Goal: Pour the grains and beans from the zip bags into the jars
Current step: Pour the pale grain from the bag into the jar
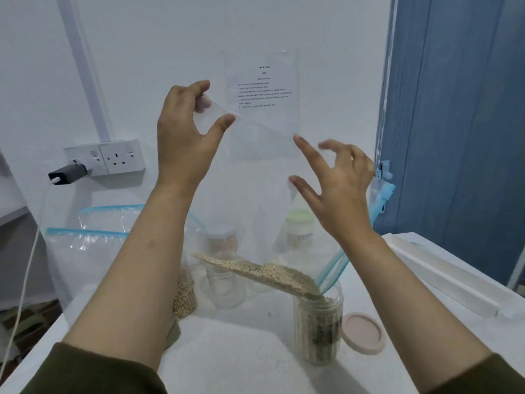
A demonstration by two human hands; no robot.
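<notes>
My left hand point(187, 129) pinches the upper corner of a clear zip bag point(261, 172) and holds it up, tilted. Pale grain point(264, 273) lies along the bag's low edge and runs out of its blue-zip mouth point(331, 273) into an open jar point(318, 328) that is mostly full. My right hand point(338, 183) hovers by the bag's right side with fingers spread; whether it touches the plastic I cannot tell. The jar's pink lid point(362, 332) lies beside it on the white table point(397, 365).
Two more blue-zip bags point(93, 240) stand at the left, one with beans point(184, 297) at its bottom. Behind are an open empty jar point(224, 282) and two lidded jars point(298, 228). A wall socket with a charger point(68, 173) is at left, white trunking point(443, 277) at right.
</notes>
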